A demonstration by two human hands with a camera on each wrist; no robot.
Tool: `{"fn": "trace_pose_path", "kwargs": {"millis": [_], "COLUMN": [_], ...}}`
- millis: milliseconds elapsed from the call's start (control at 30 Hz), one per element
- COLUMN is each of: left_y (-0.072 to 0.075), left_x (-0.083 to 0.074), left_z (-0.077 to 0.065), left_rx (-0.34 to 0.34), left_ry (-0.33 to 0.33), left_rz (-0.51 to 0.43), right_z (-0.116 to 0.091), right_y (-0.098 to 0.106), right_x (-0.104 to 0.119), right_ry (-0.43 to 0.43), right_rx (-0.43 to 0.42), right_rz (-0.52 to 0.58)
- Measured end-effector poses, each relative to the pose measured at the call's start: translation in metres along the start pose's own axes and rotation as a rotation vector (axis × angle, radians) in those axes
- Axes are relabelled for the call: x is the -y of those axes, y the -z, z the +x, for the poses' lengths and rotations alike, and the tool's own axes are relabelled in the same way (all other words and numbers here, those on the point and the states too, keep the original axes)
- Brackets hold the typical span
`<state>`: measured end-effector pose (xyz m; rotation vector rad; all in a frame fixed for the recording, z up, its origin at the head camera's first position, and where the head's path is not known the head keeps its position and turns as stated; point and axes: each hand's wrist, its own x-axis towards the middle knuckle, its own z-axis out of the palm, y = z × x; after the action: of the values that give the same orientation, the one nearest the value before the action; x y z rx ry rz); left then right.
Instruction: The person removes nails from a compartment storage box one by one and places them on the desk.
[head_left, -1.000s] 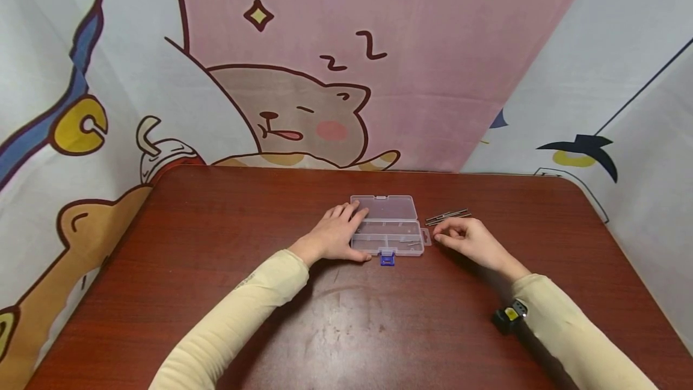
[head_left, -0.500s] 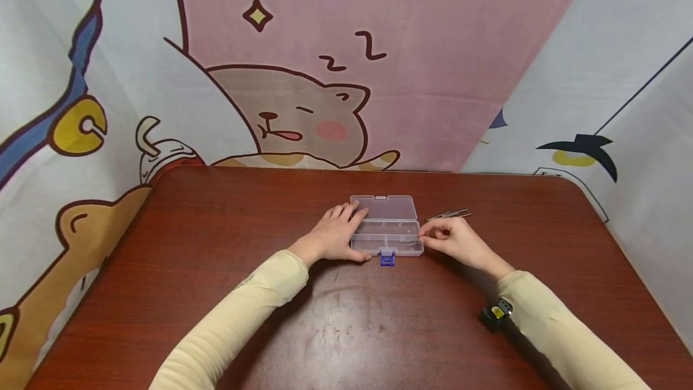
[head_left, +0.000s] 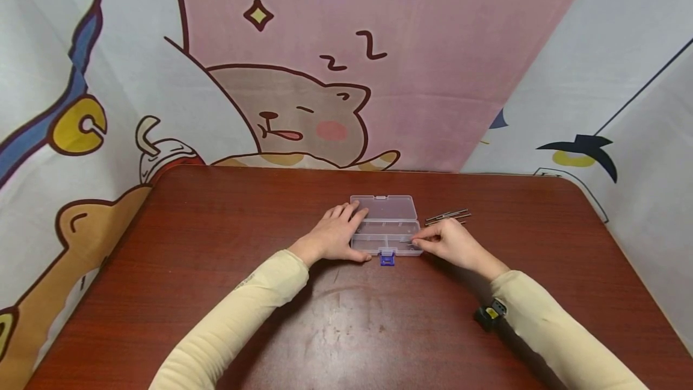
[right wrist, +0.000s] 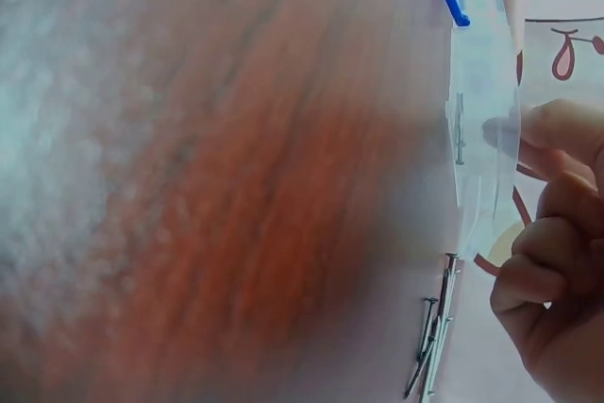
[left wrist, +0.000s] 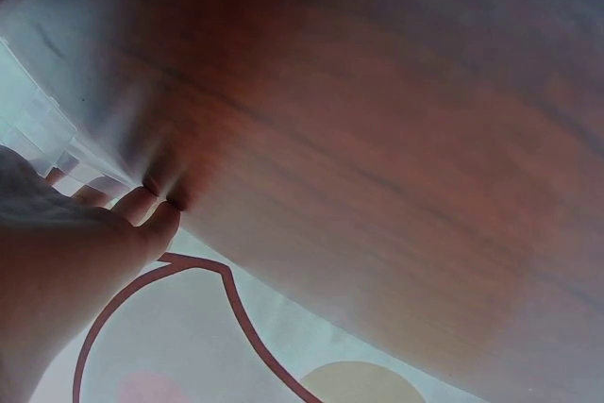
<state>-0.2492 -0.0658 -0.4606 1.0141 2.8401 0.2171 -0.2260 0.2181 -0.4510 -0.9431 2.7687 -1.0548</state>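
A clear plastic organizer box (head_left: 373,244) with a blue latch lies on the table, lid raised toward the back. Spread fingers of my left hand (head_left: 338,233) rest on its left end, the thumb at the front edge. Over the right front compartment, thumb and index finger of my right hand (head_left: 455,244) pinch together at a nail, mostly hidden by the fingertips. Thin nails (right wrist: 460,129) lie in that compartment, seen through the wall in the right wrist view. Several longer nails (head_left: 446,216) lie loose behind my right hand.
The brown wooden table (head_left: 346,330) reaches back to a cartoon-printed cloth (head_left: 433,77). The raised lid (head_left: 383,207) stands behind the compartments. A dark wrist camera (head_left: 489,314) sits at my right sleeve.
My right hand has moved left from beside the box to over its right front compartment, fingertips now inside the rim. The left hand and the box have stayed put.
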Motion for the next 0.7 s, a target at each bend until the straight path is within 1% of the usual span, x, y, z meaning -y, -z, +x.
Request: {"fn": "trace_pose_path", "kwargs": {"millis": [133,233,467,700], "left_y": [0.0,-0.0001,-0.0005,0.0006], "left_x": [-0.0002,-0.0001,0.0002,-0.0007], "left_z": [-0.0002,0.0002,0.0012,0.0004], "left_rx": [0.006,0.008,0.034,0.022], "left_ry": [0.003,0.003,0.018,0.011], "left_rz": [-0.002,-0.006,-0.001,-0.005], "right_z": [-0.0004,-0.0008,-0.0008,0.0016], "right_y": [-0.0016,-0.0024,-0.0024,-0.0022], "right_x": [0.0006,0.001,0.0023,0.0041], "right_ry": [0.013,0.015,0.034,0.009], "right_rx": [0.009,0.019,0.043,0.105], "right_rz": [-0.112,-0.137,-0.082,-0.02]}}
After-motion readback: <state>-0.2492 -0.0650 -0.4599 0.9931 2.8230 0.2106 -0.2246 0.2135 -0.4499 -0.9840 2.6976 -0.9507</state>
